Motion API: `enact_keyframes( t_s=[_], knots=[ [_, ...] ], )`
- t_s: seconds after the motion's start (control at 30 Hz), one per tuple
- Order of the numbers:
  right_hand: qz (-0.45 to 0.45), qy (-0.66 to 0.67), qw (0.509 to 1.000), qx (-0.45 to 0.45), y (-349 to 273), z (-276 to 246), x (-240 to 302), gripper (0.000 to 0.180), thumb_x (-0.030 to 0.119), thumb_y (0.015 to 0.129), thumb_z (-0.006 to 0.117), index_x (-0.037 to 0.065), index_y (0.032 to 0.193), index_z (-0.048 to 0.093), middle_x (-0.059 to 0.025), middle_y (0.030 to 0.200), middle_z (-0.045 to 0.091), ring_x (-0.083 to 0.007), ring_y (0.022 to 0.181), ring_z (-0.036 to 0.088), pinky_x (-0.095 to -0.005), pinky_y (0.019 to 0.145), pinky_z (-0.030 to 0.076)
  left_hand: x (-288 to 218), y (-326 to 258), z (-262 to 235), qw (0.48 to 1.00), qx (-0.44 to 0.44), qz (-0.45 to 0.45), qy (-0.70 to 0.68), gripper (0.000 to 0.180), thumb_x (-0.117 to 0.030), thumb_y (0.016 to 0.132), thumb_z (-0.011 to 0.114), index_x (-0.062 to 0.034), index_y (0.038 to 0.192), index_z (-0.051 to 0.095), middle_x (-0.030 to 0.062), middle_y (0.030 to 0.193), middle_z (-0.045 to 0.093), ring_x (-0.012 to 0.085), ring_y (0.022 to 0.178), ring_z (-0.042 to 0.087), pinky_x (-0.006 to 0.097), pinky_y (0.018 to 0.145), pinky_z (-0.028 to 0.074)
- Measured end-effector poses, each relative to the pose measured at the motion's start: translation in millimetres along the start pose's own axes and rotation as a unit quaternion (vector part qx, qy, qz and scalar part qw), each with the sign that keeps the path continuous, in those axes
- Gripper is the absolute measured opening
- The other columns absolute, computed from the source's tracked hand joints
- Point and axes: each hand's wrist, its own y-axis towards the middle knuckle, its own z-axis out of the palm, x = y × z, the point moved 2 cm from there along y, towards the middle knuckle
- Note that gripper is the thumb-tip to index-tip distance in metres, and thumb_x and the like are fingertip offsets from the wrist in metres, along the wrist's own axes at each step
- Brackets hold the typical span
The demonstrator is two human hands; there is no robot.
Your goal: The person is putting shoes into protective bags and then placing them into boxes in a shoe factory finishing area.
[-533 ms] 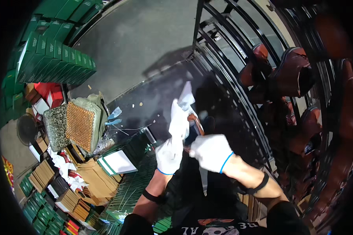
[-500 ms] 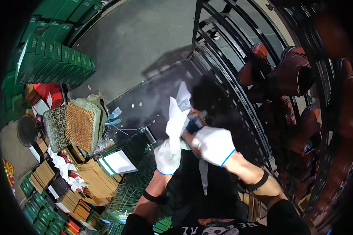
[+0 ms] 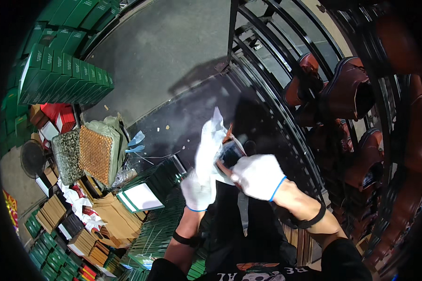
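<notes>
In the head view, I have a brown leather shoe (image 3: 230,154) just off centre toward 5 o'clock, its dark opening facing me. My right hand (image 3: 259,177), in a white glove, is at 4 o'clock, its grip pinching the shoe's near edge. White paper (image 3: 207,147) stands at the centre, against the shoe's 9 o'clock side. My left hand (image 3: 199,191), also gloved, is between 6 and 7 o'clock, touching the paper's lower end; its fingers are hidden, so I cannot tell how that grip stands. A black rack (image 3: 283,124) carrying more brown footwear (image 3: 349,89) runs from 1 to 4 o'clock. Green boxes (image 3: 63,77) are stacked at 10, a beaded cushion (image 3: 97,152) at 9.
</notes>
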Motion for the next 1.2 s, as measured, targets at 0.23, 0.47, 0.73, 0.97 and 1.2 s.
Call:
enact_keyframes(
  t_s=[0.23,0.47,0.73,0.97,1.2],
  knots=[
    [-0.014,0.048,0.990,-0.132,-30,16,30,0.020,0.017,0.081,0.081,0.010,0.067,0.069,-0.0092,0.068,0.063,-0.0302,0.063,0.065,-0.0423,0.059,0.054,0,18,1,0.960,-0.001,-0.201,-0.193,0.025,-0.025,0.107,0.067,-0.0022,0.099,0.073,0.0136,0.078,0.074,0.0309,0.071,0.076,0.041,0.062,0.057],
    [0.057,0.024,0.992,-0.114,-19,19,9,0.025,0.023,0.087,0.078,0.006,0.070,0.069,-0.0148,0.071,0.067,-0.0343,0.064,0.069,-0.0465,0.059,0.054,-4,5,-1,0.997,0.057,-0.002,0.047,0.009,-0.013,0.096,0.075,-0.0048,0.098,0.073,0.0197,0.083,0.071,0.0386,0.076,0.074,0.046,0.062,0.056],
    [0.320,0.297,0.837,-0.330,-24,37,-13,0.023,0.013,0.102,0.071,-0.004,0.087,0.069,-0.0158,0.076,0.065,-0.0278,0.069,0.064,-0.0411,0.066,0.051,-21,-22,9,0.994,0.055,0.085,0.048,0.003,-0.009,0.095,0.072,-0.0065,0.095,0.071,0.0126,0.071,0.063,0.0347,0.061,0.067,0.045,0.056,0.054],
    [0.230,0.201,0.826,-0.473,9,21,-22,0.013,0.004,0.102,0.070,-0.006,0.095,0.069,-0.0157,0.083,0.067,-0.0258,0.075,0.064,-0.0379,0.072,0.052,-11,3,21,0.904,-0.076,-0.273,-0.319,0.025,-0.015,0.113,0.062,0.0047,0.108,0.075,0.0059,0.086,0.076,0.0175,0.076,0.072,0.033,0.071,0.055],
    [0.209,-0.002,0.854,-0.477,112,-37,-179,0.023,0.023,0.102,0.071,0.005,0.116,0.075,-0.0172,0.107,0.074,-0.0409,0.094,0.069,-0.0499,0.086,0.055,-4,51,50,0.763,-0.101,-0.407,-0.492,0.029,-0.025,0.113,0.067,0.0024,0.118,0.075,0.0043,0.102,0.075,0.0148,0.090,0.071,0.032,0.080,0.057]
  ],
)
